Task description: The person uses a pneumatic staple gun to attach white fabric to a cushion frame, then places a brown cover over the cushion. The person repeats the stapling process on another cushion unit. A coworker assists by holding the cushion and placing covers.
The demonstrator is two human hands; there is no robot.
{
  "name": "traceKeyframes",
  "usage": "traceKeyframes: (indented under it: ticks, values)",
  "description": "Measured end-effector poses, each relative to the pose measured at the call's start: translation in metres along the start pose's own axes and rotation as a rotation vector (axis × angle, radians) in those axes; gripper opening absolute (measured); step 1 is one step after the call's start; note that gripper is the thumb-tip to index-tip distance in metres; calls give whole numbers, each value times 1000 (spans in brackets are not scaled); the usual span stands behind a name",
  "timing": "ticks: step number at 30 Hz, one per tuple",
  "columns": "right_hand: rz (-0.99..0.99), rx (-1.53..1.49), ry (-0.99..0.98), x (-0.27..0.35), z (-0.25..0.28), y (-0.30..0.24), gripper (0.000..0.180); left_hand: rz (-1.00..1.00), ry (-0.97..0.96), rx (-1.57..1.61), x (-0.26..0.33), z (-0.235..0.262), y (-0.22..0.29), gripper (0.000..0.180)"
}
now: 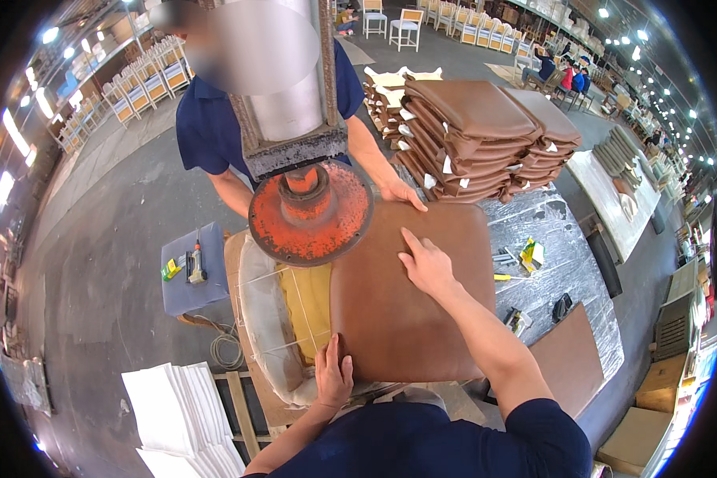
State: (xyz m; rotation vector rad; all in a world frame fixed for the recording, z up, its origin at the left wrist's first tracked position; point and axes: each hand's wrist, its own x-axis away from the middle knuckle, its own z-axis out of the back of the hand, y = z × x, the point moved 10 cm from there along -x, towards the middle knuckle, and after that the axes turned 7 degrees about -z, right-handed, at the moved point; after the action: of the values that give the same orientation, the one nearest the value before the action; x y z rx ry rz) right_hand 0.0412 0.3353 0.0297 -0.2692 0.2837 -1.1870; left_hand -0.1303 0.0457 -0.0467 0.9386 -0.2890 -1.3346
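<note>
On the workbench directly below you lies one brown cover sheet [410,295], spread flat over a seat cushion whose yellow foam [309,299] and white padding [264,319] show at its left edge. Your right hand [426,263] rests palm-down on the sheet's upper middle, fingers extended, grasping nothing. Your left hand [334,374] presses flat at the sheet's near left corner, fingers open, also gripping nothing. One orange round press plate [311,211] hangs on a grey column over the cushion's far left part. Across the bench, one co-worker's hand [402,193] touches the sheet's far edge. Beyond it: two stacks of finished brown cushions [486,139] side by side. Left of the bench, one small blue-topped stand [185,291] carries one stapler-like tool [196,267]. Lower left: one pile of white foam sheets [179,414].
</note>
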Motion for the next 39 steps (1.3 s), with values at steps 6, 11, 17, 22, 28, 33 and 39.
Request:
traceKeyframes:
  ticks: [6,11,17,22,28,33,39]
  values:
    - [-18,204,-281,-50,-32,-49,71,36,25,25,5,-6,1,64]
    - [-35,253,-375,-55,-52,-56,67,78,32,24,7,-8,-3,63]
    - [-43,119,-337,-51,-44,-35,69,84,18,79,1,-18,-2,62]
    - [-79,-496,-2,12,2,0,54,58,13,97,10,-4,-3,65]
    - [-636,-795,509,172,60,211,35,-191,-96,72,30,19,16,64]
    - [-932,-1017,640,344,28,296,31,-390,-106,83,42,25,27,41]
    - [-1627,-746,506,541,-58,310,26,-541,-295,134,53,-1,37,27]
